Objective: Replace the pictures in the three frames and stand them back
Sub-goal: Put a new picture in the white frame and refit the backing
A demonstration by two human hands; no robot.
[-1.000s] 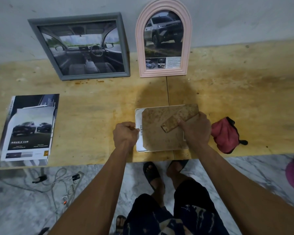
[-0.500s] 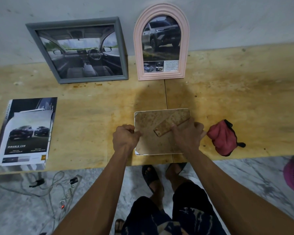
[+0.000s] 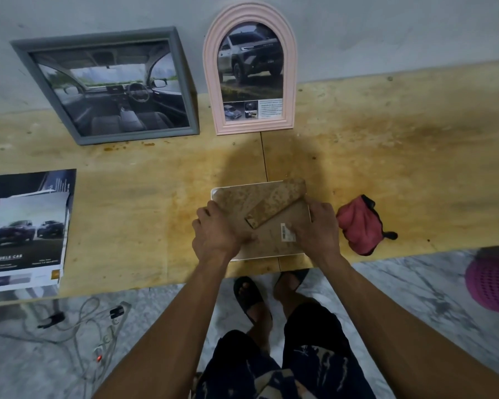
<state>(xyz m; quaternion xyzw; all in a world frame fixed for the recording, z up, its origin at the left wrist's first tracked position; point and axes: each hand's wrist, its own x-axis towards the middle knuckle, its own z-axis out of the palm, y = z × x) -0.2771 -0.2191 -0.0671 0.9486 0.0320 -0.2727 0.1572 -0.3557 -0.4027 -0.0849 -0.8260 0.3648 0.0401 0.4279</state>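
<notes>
The white-edged rectangular frame [image 3: 260, 223] lies face down on the worn yellow wooden surface [image 3: 386, 168], near its front edge, straight in front of the pink arched frame [image 3: 249, 70] standing against the wall; the left hand [image 3: 218, 233] presses on its mottled brown backing board with fingers curled, the right hand [image 3: 317, 227] curls round its right edge. The board could seat crooked or pop out if pressed unevenly; the hinged stand strut could snap if caught. Half a second ago the backing looked evenly mottled; now a barcode label shows, and both hands sit further onto the board.
</notes>
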